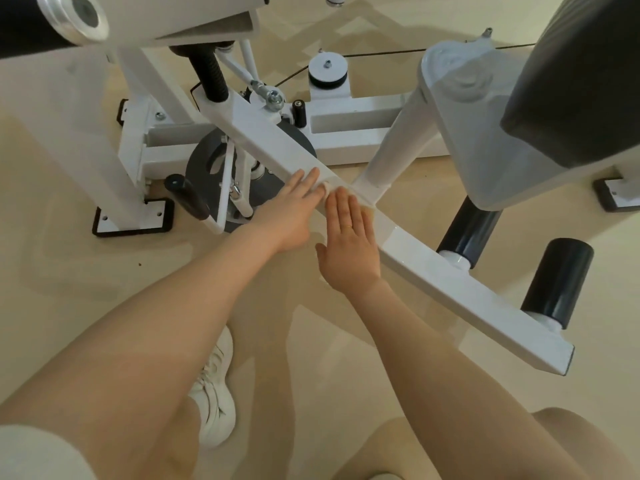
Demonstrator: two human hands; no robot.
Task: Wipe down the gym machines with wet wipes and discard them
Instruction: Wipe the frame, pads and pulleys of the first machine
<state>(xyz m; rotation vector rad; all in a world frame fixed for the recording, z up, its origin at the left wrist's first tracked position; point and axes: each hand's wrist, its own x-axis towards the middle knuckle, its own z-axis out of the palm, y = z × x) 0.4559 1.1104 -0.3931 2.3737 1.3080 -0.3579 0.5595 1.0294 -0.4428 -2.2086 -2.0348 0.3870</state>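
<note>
A white gym machine has a long square beam point(450, 271) that runs diagonally from upper left to lower right. Both my hands lie flat on the beam near its middle. My left hand point(291, 209) has straight fingers that reach over the beam's top edge. My right hand point(349, 244) presses palm-down with straight fingers and wears a ring. A white wet wipe point(327, 187) shows only as a small bunched bit between the two hands' fingertips; the rest is hidden beneath them.
A grey seat pad point(571, 98) stands at the upper right on a white post point(391, 150). Two black foam rollers point(554, 282) stick out of the beam's lower end. A grey round plate point(204, 168), a black-handled lever point(187, 195) and a cable pulley point(327, 72) lie behind. My white shoe point(214, 393) rests on the beige floor.
</note>
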